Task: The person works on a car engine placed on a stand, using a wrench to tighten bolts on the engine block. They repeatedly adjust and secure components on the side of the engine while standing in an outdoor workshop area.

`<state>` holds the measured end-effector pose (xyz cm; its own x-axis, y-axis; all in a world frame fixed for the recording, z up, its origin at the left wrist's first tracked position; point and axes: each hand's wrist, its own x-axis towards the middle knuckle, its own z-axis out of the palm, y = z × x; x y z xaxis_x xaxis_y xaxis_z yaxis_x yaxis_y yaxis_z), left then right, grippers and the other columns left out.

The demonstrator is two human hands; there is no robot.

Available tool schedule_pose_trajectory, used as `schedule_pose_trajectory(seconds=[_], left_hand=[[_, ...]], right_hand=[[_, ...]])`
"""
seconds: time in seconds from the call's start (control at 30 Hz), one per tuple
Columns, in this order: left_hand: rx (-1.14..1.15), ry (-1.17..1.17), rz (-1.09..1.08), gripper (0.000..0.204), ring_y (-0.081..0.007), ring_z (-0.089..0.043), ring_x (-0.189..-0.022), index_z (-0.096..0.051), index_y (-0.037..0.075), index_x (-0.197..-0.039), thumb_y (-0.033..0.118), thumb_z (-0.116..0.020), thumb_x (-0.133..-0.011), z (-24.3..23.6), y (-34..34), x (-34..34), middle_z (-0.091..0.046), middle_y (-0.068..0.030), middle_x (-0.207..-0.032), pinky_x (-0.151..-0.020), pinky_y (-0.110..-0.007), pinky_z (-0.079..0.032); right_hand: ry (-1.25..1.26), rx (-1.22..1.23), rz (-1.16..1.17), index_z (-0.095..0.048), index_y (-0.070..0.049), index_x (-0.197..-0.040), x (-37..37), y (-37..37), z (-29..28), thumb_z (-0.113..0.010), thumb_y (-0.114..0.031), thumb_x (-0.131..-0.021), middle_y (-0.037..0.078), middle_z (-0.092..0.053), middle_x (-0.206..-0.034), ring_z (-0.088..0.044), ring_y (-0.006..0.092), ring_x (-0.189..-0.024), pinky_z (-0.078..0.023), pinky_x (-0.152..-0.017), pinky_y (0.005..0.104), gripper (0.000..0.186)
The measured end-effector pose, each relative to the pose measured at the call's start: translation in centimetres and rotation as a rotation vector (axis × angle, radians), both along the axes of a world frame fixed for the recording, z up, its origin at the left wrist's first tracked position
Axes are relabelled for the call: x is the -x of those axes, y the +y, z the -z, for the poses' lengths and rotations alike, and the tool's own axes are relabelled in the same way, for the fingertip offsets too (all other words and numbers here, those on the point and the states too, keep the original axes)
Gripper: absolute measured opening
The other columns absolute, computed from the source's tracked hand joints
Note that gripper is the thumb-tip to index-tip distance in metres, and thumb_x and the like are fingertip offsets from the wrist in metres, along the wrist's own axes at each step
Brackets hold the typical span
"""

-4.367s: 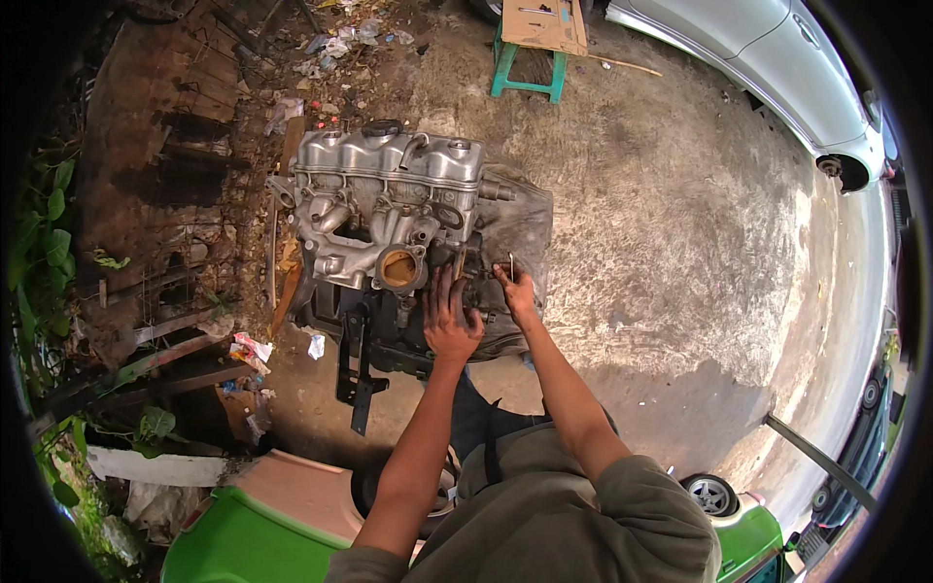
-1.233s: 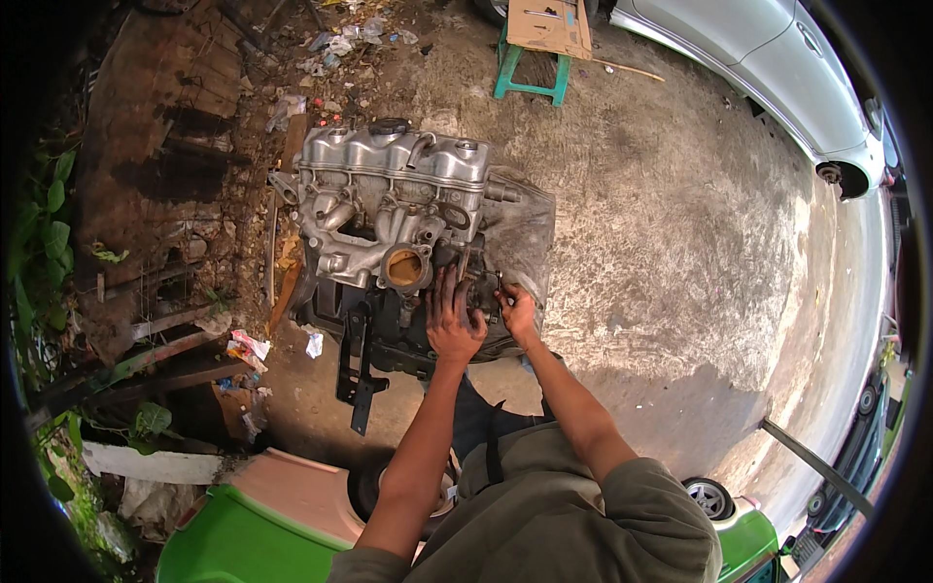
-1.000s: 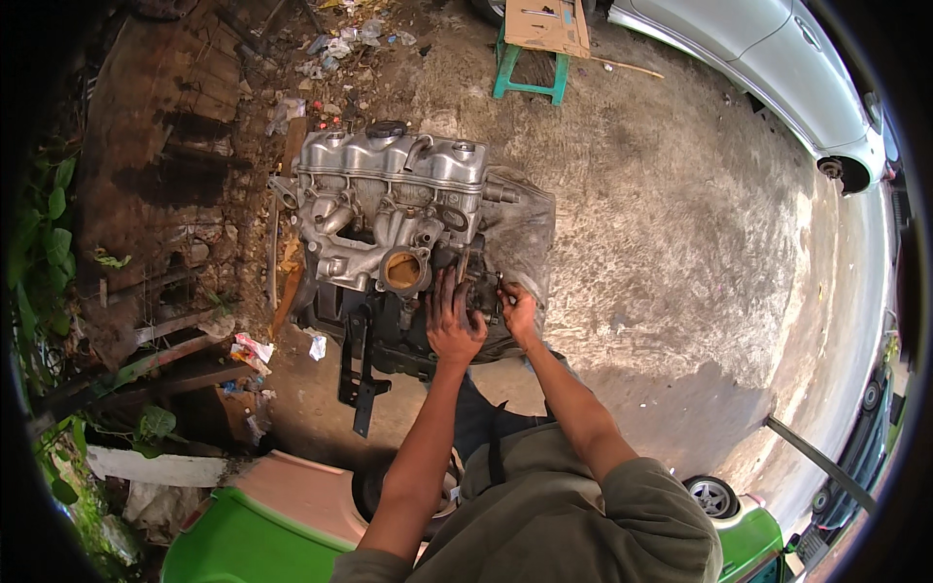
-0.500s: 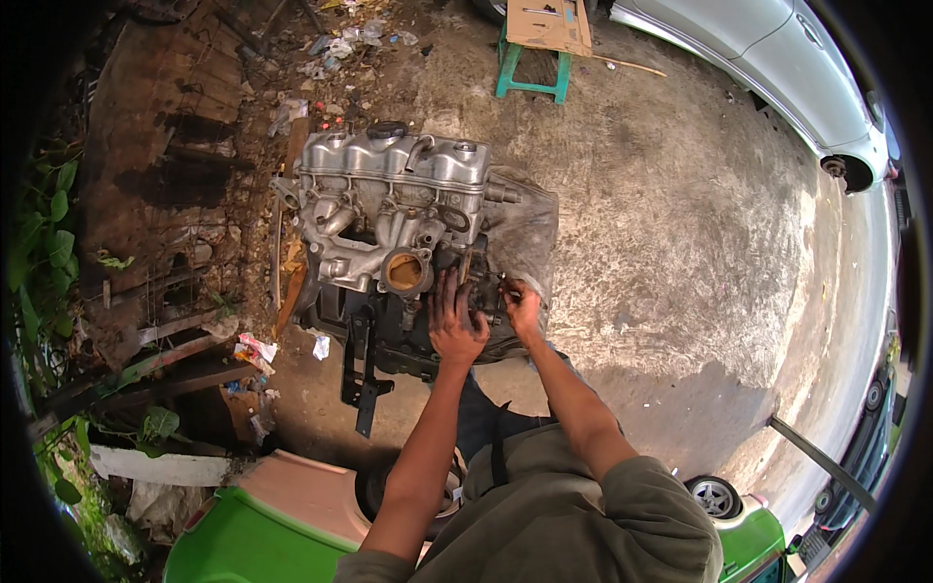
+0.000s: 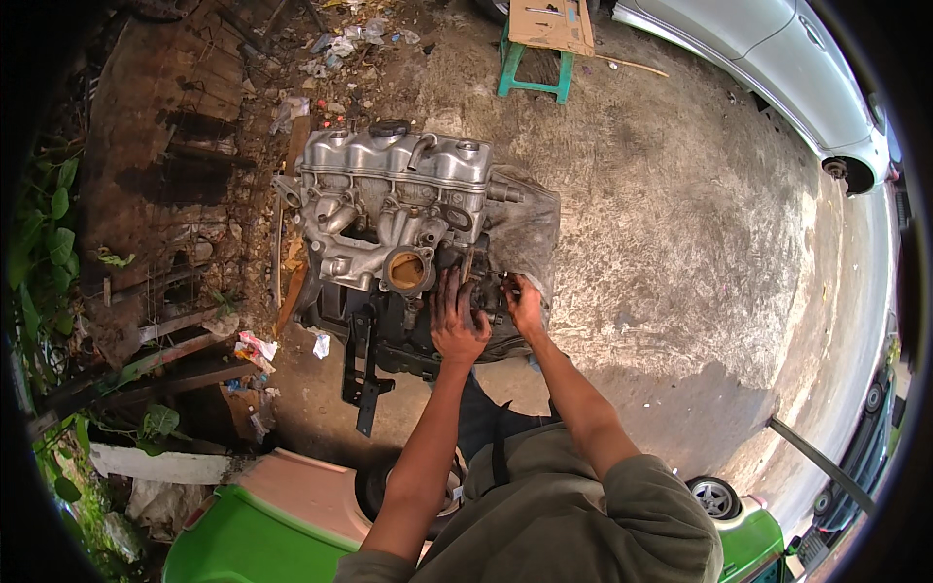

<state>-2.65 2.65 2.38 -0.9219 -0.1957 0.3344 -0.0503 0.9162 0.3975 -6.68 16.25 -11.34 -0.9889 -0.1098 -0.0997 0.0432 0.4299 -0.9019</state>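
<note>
Lower ctr, my olive shirt [image 5: 554, 505]. Mid-frame, L hand [image 5: 460, 328] lies on engine's [image 5: 394, 175] dark lower side, fingers extended, grip not closed on anything. R hand [image 5: 525, 309] near it, fingers curled; can't tell if that grip's got anything. Engine's ctr-left of frame: prob. v. heavy, rigid, maybe greasy; I'd hold by cast manifold [image 5: 355, 266], not dark bracket [image 5: 365, 379]. Farther, top ctr: green stool [image 5: 563, 73] w/ cardboard [image 5: 552, 35]; silver car [image 5: 768, 58] upper R.
</note>
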Motion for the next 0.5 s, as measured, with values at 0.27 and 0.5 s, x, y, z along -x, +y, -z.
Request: schedule_pose_trajectory(seconds=[0.27,0.5], left_hand=[[0.014,-0.003,-0.007,0.041,-0.0371,-0.046,-0.134,-0.061,0.002,-0.114,0.017,-0.050,-0.077,0.1,0.0,-0.1,-0.050,-0.0173,-0.142,-0.105,-0.057,-0.040],[0.003,-0.010,-0.003,0.041,-0.0365,-0.047,-0.134,-0.061,0.002,-0.115,0.017,-0.050,-0.078,0.2,-0.1,0.0,-0.050,-0.0165,-0.142,-0.105,-0.058,-0.040]], right_hand=[[-0.102,0.095,-0.018,-0.067,0.002,-0.109,0.1,0.1,-0.7,-0.066,-0.002,-0.087,0.021,-0.071,-0.094,-0.070,0.0349,-0.090,-0.052,-0.075,0.0393,0.022],[-0.548,0.248,-0.162,-0.068,0.008,-0.100,2.7,1.4,-2.3,-0.063,-0.008,-0.091,0.018,-0.072,-0.084,-0.068,0.0225,-0.070,-0.050,-0.059,0.0361,0.018]])
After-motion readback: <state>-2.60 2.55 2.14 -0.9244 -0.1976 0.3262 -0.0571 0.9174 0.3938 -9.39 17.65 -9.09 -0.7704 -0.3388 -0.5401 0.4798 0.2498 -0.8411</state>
